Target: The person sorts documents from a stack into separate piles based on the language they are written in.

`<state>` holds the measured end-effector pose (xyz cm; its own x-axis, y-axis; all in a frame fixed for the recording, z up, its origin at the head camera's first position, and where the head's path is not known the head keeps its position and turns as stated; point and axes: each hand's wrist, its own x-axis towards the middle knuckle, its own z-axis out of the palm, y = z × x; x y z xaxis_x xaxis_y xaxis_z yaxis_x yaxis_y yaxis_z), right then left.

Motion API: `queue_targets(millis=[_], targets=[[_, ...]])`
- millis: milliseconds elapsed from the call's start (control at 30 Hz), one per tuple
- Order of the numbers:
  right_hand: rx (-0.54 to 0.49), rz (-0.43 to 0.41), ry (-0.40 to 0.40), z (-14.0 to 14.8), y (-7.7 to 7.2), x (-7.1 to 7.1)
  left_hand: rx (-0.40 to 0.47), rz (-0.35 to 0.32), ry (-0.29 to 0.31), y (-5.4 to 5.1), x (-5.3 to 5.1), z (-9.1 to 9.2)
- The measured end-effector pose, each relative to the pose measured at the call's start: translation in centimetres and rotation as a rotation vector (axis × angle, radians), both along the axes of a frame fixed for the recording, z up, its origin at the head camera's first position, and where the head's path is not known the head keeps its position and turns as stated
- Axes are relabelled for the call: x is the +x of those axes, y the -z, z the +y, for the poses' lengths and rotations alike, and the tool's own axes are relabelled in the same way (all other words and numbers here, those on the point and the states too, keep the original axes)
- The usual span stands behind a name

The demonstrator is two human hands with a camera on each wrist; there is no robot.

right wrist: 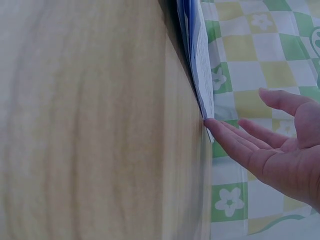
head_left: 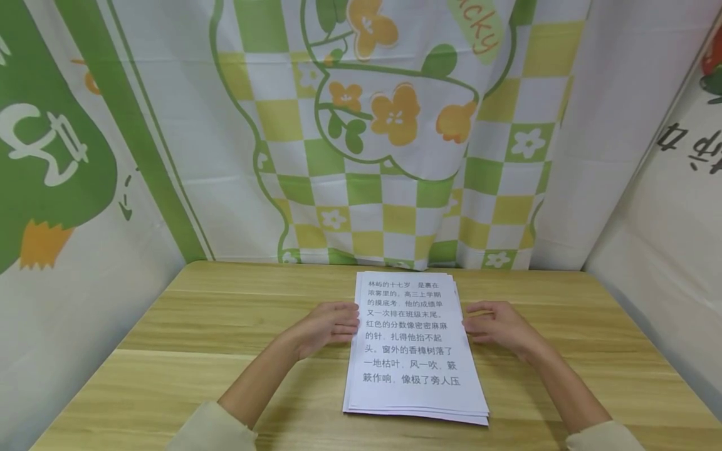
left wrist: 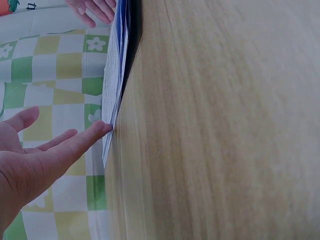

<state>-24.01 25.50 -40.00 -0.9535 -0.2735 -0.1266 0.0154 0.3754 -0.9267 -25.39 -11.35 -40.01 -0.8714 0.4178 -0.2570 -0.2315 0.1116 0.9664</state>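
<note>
A stack of printed paper sheets [head_left: 408, 351] lies flat on the wooden table, its edges slightly uneven at the sides and the near end. Large Chinese text covers the top sheet. At the stack's left edge is my left hand [head_left: 327, 329], fingers extended and fingertips against the paper. My right hand [head_left: 502, 329] mirrors it on the right edge, fingers likewise extended. From the side, the left wrist view shows the sheets [left wrist: 116, 75] meeting a fingertip of the left hand [left wrist: 45, 162]. In the right wrist view, the right hand [right wrist: 270, 150] touches the stack's edge [right wrist: 199, 65] with a fingertip.
The wooden table [head_left: 214, 338] extends on both sides of the stack. Behind it hangs a green and yellow checked curtain [head_left: 389, 207] with flowers. Printed cloth also hangs at the left [head_left: 56, 156] and right [head_left: 677, 250].
</note>
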Motion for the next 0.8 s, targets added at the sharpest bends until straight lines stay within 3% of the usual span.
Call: queue_targets(millis=[433, 667, 800], targets=[[-0.009, 0.008, 0.036, -0.38, -0.43, 0.26, 0.015, 0.021, 0.024, -0.26, -0.14, -0.08], [-0.038, 0.023, 0.048, -0.53, -0.57, 0.17, 0.053, 0.033, -0.096, -0.14, -0.41, 0.30], [-0.100, 0.013, 0.071, -0.61, -0.28, -0.11, 0.084, 0.020, -0.120, -0.15, -0.55, 0.56]])
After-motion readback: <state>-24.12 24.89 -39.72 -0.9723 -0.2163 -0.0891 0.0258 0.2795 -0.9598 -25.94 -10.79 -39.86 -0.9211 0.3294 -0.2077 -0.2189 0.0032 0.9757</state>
